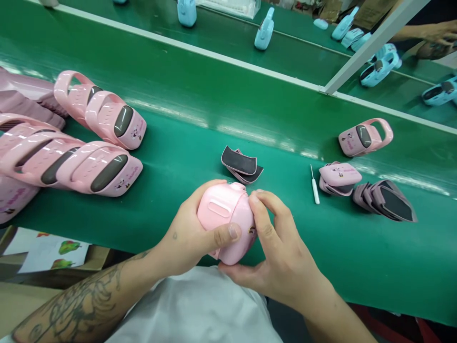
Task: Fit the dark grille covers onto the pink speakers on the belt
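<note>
**Pink Case Clamped Between Two Hands at Belt Edge**

Across the green conveyor belt (185,128), pink moulded cases (114,121) lie grouped at left. Near the belt edge, the pink case (228,224) sits between the left hand (189,233) and the right hand (282,247), with the fingers (266,209) clamped around it. Dark-faced pads (241,164) lie just beyond, and a white-handled pick (314,188) lies right. The glossy shell could slip from a loose grip and drop over the near edge.
</note>
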### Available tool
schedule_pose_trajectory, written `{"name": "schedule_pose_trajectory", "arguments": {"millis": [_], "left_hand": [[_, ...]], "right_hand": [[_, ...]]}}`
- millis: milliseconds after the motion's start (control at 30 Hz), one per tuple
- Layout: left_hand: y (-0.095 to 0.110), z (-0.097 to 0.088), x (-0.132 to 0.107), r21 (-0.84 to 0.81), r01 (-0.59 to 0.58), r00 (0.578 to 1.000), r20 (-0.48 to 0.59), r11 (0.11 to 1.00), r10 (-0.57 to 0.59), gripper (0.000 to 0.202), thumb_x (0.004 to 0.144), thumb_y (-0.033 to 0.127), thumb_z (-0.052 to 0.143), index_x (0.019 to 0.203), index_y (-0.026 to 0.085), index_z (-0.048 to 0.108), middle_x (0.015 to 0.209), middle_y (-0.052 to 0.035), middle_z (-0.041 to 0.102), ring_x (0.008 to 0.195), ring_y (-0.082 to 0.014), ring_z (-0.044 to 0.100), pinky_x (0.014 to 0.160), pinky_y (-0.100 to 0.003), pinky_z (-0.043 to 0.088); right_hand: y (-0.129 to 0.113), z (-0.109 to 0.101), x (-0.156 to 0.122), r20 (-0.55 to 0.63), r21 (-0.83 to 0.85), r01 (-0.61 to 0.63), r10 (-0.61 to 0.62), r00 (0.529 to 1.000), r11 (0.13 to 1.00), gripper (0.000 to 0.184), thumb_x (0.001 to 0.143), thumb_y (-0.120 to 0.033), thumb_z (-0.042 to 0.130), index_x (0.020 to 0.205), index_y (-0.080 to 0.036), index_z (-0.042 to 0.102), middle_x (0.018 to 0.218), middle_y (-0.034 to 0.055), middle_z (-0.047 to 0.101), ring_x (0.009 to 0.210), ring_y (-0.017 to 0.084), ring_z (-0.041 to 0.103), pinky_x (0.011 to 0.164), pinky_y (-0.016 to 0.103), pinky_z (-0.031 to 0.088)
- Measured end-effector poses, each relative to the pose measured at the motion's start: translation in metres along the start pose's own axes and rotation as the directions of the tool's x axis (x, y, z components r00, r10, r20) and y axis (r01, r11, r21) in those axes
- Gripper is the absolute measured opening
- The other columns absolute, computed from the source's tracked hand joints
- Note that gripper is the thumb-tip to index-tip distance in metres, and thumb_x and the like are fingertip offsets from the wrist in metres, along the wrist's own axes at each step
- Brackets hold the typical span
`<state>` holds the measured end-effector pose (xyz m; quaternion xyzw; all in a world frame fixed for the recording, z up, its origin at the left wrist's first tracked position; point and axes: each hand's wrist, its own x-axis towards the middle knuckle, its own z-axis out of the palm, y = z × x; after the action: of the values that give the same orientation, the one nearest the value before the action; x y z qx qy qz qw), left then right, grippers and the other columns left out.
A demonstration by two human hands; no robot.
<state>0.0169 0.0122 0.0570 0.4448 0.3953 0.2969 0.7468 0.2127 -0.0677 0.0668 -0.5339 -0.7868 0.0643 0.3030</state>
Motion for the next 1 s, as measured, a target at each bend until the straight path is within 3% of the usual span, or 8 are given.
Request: {"name": "schedule_pose_trajectory", "arguments": {"millis": [133,400,633,867,1000], "left_hand": [[0.0,0.002,-0.002,-0.016,0.031,0.999,0.007,0.999,-0.031,0.088,0.075,0.049,0.097,0.147,0.026,0.053,0.142,-0.0146,0.07,0.124,-0.0356,0.072,0.09,-0.04,0.067],[-0.003,0.003,-0.004,-0.082,0.094,0.991,0.099,0.992,-0.086,0.086,0.081,0.048,0.094,0.151,0.026,0.048,0.132,-0.0129,0.072,0.113,-0.0308,0.074,0.087,-0.04,0.067],[-0.003,0.004,-0.001,-0.058,0.086,0.995,0.046,0.995,-0.083,0.089,0.075,0.052,0.097,0.147,0.025,0.053,0.14,-0.014,0.07,0.117,-0.0316,0.073,0.089,-0.04,0.066],[-0.001,0.004,0.009,0.008,0.055,0.995,0.086,0.998,-0.055,0.071,0.08,0.053,0.094,0.137,0.024,0.063,0.13,-0.0096,0.073,0.115,-0.028,0.07,0.091,-0.036,0.062],[-0.001,0.006,0.01,-0.005,0.079,0.994,0.073,0.997,-0.078,0.072,0.082,0.055,0.092,0.138,0.022,0.062,0.126,-0.0104,0.073,0.112,-0.0281,0.07,0.089,-0.037,0.06]], "right_hand": [[-0.002,0.001,-0.002,0.023,0.026,-0.037,0.036,0.999,0.999,0.101,0.088,-0.041,0.082,0.167,-0.005,0.03,0.151,0.0281,0.049,0.145,0.04,0.051,0.114,0.061,0.06],[-0.003,0.005,-0.01,0.086,0.112,-0.121,0.112,0.99,0.986,0.11,0.086,-0.047,0.085,0.17,-0.011,0.025,0.152,0.0251,0.047,0.143,0.039,0.053,0.112,0.058,0.061],[0.001,0.002,-0.008,0.041,0.023,-0.053,0.052,0.998,0.998,0.11,0.087,-0.054,0.082,0.17,-0.008,0.025,0.149,0.0254,0.049,0.141,0.039,0.052,0.113,0.06,0.059],[0.0,-0.002,-0.003,0.095,-0.018,-0.115,0.116,0.989,0.993,0.111,0.085,-0.056,0.083,0.168,-0.009,0.027,0.154,0.0268,0.049,0.144,0.043,0.05,0.113,0.065,0.055],[-0.003,-0.002,-0.003,0.117,-0.008,-0.17,0.169,0.979,0.985,0.111,0.084,-0.06,0.083,0.168,-0.013,0.028,0.15,0.0245,0.051,0.138,0.042,0.053,0.111,0.064,0.056]]}}
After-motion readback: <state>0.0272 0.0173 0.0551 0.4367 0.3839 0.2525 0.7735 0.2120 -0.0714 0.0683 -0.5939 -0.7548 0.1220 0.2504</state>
